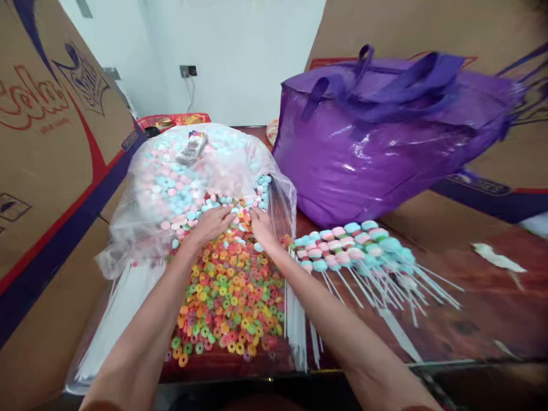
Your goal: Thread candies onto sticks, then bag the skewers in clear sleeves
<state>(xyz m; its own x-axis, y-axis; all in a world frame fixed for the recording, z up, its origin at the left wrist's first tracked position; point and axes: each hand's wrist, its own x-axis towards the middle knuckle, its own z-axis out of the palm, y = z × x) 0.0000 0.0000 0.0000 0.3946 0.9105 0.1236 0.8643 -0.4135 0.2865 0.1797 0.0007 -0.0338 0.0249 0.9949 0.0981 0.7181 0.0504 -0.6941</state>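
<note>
My left hand (214, 223) reaches into the sweets at the mouth of a clear plastic bag, its fingers stretched toward the right. Close by on the right, my right hand (262, 226) touches the same spot, fingers extended and partly hidden among the pieces. Between them lie orange and pink gummy rings and some marshmallows. The bag (122, 228) is full of pink, blue and white marshmallows (173, 191). Below my hands spreads a heap of coloured gummy rings (231, 297). Neither hand visibly lifts anything.
White sticks (124, 319) lie at the left, more sticks (296, 325) right of the rings. Loaded marshmallow skewers (355, 248) are stacked at the right. Behind stands a purple bag (363, 154). Cardboard boxes (47, 142) flank the table (471, 319). A small packet (192, 148) rests on the marshmallow bag.
</note>
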